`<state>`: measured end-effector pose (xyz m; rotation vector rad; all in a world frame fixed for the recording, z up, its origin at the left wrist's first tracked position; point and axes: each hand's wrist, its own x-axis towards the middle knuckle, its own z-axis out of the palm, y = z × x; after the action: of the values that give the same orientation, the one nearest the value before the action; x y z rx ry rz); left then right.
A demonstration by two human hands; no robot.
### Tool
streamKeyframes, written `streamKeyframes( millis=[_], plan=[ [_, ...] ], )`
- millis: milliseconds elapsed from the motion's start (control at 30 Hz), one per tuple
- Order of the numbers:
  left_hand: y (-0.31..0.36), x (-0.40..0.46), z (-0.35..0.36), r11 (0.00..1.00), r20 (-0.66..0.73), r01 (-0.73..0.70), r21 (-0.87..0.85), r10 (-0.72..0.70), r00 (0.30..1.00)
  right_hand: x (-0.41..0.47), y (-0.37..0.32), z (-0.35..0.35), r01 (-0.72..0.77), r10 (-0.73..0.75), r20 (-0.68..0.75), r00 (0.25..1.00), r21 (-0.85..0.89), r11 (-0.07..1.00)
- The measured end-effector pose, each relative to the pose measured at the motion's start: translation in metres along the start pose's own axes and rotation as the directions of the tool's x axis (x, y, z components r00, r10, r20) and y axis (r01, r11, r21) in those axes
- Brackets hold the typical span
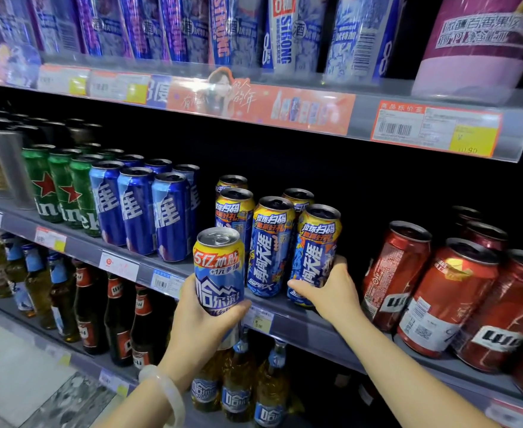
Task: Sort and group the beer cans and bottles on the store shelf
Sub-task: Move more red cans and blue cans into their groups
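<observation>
Hands [201, 316] on cans [218, 273], shelf [300, 322]

Price tags [436, 131] and an orange promotional strip [260, 105] along the shelf edge; speckled floor [53, 396] below.

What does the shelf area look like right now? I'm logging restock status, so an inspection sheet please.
Surface: middle shelf, grey, price tags along its edge.
Job's things: Harbin can held off the shelf; yellow-blue cans grouped; blue cans, green cans, red cans in rows; bottles below.
Clutter: nothing seen.
Hands: left hand grips the Harbin can; right hand grips the rightmost yellow-blue can.
Cables: nothing seen.
Surroundings: tall cans above.
</observation>
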<state>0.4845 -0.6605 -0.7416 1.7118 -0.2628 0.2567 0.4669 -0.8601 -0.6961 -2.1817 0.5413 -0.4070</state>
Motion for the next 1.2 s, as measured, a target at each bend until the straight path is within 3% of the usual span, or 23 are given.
streamKeyframes(
  millis=[267, 367, 433, 500, 633, 867, 1033, 1200],
  plan=[
    [0.001, -0.001, 0.011, 0.999, 0.025, 0.012, -0.041, -0.011, 1.0, -0.004, -0.007, -0.007, -0.006, 0.005, 0.022, 1.0, 0.019, 1.0],
    [0.0, -0.001, 0.007, 0.999, 0.023, 0.006, -0.042, -0.005, 1.0, -0.011, -0.034, -0.03, 0.22, -0.213, -0.141, 0.967, 0.036, 0.975],
    [0.0, -0.001, 0.005, 0.999, 0.023, 0.002, -0.044, -0.001, 1.0, 0.0, -0.058, -0.046, 0.364, -0.361, -0.175, 0.916, -0.017, 0.931],
    [-0.001, 0.0, 0.003, 0.999, 0.015, 0.008, -0.044, -0.008, 1.0, 0.025, -0.081, -0.052, 0.411, -0.415, -0.105, 0.904, -0.055, 0.91],
    [0.001, 0.004, 0.001, 0.999, -0.008, 0.025, -0.048, -0.025, 1.0, 0.08, -0.121, -0.041, 0.343, -0.337, 0.147, 0.93, -0.02, 0.939],
    [0.007, 0.017, -0.009, 1.0, -0.066, -0.015, -0.02, 0.014, 0.998, 0.138, -0.174, 0.011, 0.427, -0.314, 0.495, 0.81, -0.132, 0.895],
    [0.001, 0.02, -0.019, 1.0, -0.114, -0.01, -0.002, 0.01, 0.993, 0.154, -0.195, 0.024, 0.669, -0.232, 0.749, 0.621, -0.353, 0.654],
    [-0.002, 0.018, -0.02, 1.0, -0.131, -0.017, 0.008, 0.018, 0.991, 0.157, -0.195, 0.036, 0.822, -0.282, 0.807, 0.519, -0.381, 0.424]
  ],
)
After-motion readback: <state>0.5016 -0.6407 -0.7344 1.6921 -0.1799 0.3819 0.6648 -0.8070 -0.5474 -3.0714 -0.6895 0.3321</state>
